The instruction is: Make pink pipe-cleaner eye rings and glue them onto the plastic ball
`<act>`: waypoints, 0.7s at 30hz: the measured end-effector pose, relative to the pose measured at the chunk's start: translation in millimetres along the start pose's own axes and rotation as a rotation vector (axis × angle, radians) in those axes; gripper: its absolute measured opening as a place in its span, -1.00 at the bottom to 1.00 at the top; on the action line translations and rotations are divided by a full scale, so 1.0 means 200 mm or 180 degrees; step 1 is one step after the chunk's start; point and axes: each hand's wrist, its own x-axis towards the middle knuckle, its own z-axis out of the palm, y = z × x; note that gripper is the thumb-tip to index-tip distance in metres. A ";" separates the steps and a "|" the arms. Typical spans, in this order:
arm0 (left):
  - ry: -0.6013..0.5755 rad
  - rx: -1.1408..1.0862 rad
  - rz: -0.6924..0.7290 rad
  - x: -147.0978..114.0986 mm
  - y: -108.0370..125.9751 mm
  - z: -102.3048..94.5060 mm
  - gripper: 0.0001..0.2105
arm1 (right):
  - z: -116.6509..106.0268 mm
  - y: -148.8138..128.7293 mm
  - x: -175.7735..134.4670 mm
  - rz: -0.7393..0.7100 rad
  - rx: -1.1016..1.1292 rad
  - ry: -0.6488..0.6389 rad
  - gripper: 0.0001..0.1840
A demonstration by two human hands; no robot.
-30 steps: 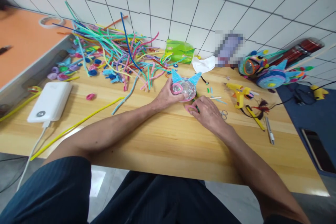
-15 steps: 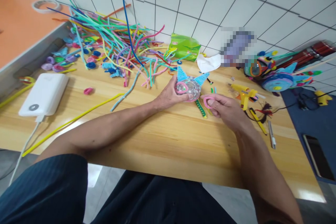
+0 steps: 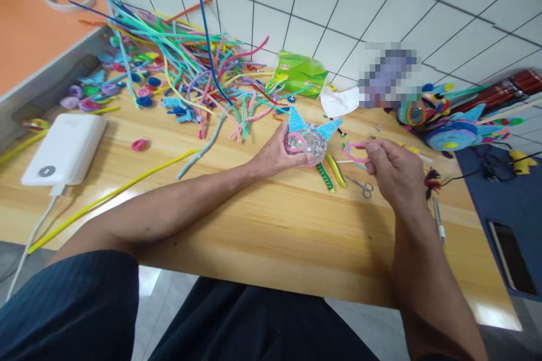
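My left hand (image 3: 282, 152) is wrapped round a clear, rounded craft body (image 3: 313, 142) that has two blue pointed fins and a pink loop on its side. Between the thumb and fingers of my right hand (image 3: 392, 169) is a pink pipe-cleaner loop (image 3: 352, 152), held in the air to the right of the body. On the table below lie small scissors (image 3: 365, 187) and a pair of pliers with green and yellow handles (image 3: 336, 172), its jaws hidden.
Many coloured pipe cleaners (image 3: 178, 51) are heaped at the back left. A white power bank (image 3: 65, 149) lies at the left. Green packaging (image 3: 300, 73) leans by the tiled wall. Finished-looking blue craft (image 3: 453, 134), a utility knife (image 3: 439, 220) and a phone (image 3: 512, 256) are at the right.
My right hand has moved right and slightly up with the pink loop, away from the craft body, uncovering the scissors. My left hand keeps its hold.
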 end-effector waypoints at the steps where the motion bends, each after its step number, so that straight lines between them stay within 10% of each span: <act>1: 0.0015 0.0023 -0.0021 0.00 0.00 0.00 -0.28 | 0.01 0.00 0.00 -0.0043 0.0030 0.0004 -0.55; 21: -0.0037 -0.0297 -0.0060 -0.01 -0.01 0.01 -0.17 | 0.40 -0.02 -0.03 0.0322 0.1344 0.0329 -0.71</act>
